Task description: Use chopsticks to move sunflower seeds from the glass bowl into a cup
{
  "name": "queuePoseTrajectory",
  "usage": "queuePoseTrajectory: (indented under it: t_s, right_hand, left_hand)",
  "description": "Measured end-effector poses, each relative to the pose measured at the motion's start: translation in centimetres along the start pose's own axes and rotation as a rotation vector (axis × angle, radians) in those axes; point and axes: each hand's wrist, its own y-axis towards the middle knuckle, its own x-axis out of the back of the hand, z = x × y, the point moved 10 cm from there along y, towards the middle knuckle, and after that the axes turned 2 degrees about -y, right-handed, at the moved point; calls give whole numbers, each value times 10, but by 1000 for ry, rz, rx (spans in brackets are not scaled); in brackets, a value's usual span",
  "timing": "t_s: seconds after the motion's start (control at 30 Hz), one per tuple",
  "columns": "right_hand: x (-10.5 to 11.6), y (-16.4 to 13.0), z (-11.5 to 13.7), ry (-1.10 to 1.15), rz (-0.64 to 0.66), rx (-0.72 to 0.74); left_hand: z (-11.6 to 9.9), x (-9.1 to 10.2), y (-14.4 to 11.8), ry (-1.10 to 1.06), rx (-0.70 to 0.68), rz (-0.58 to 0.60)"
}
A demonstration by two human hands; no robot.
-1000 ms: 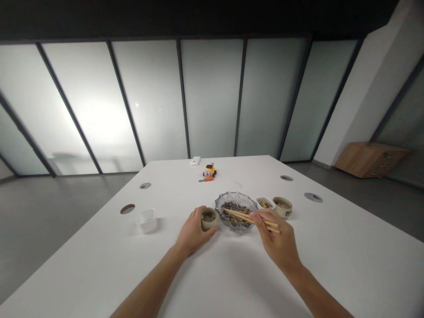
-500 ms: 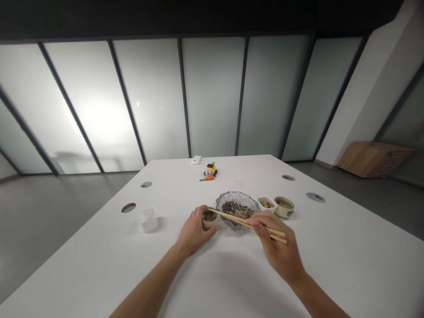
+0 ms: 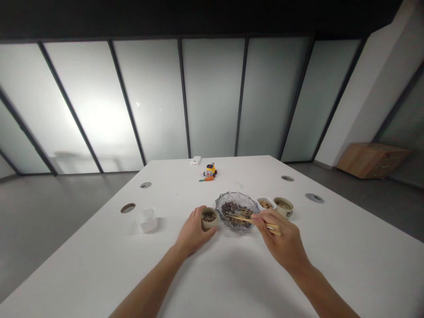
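Note:
My left hand (image 3: 194, 232) is wrapped round a small ceramic cup (image 3: 210, 223) that stands on the table and holds dark seeds. In my right hand (image 3: 278, 234) is a pair of wooden chopsticks (image 3: 245, 219), their tips down among the seeds in a cut-glass bowl (image 3: 221, 198). Dark seeds lie at the left of this bowl and lighter brown ones at the right. Whether the tips pinch a seed is too small to tell. Just behind my right hand are a white dish (image 3: 270, 201) of pale pieces and a second ceramic cup (image 3: 287, 211) with something in it.
On the white table (image 3: 205, 282), a clear plastic container (image 3: 147, 221) stands to the left. Farther back are a yellow toy vehicle (image 3: 210, 170), an orange carrot-like item (image 3: 208, 179) and a white box-shaped device (image 3: 196, 160). Round cable holes (image 3: 128, 208) lie near both table sides.
The chopsticks have moved right and down, from over the small cup into the glass bowl. My left hand stays on the cup.

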Motion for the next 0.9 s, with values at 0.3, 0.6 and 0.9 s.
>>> queuePoseTrajectory:
  t_s: [0.3, 0.6, 0.9]
  right_hand:
    - [2, 2, -3, -11, -11, -40]
    - [3, 2, -3, -7, -35, -57]
    - [-10, -1, -8, 94, 65, -98]
  left_hand:
    - [1, 0, 0, -5, 10, 8]
    - [1, 0, 0, -10, 6, 5]
    - [1, 0, 0, -1, 7, 3]
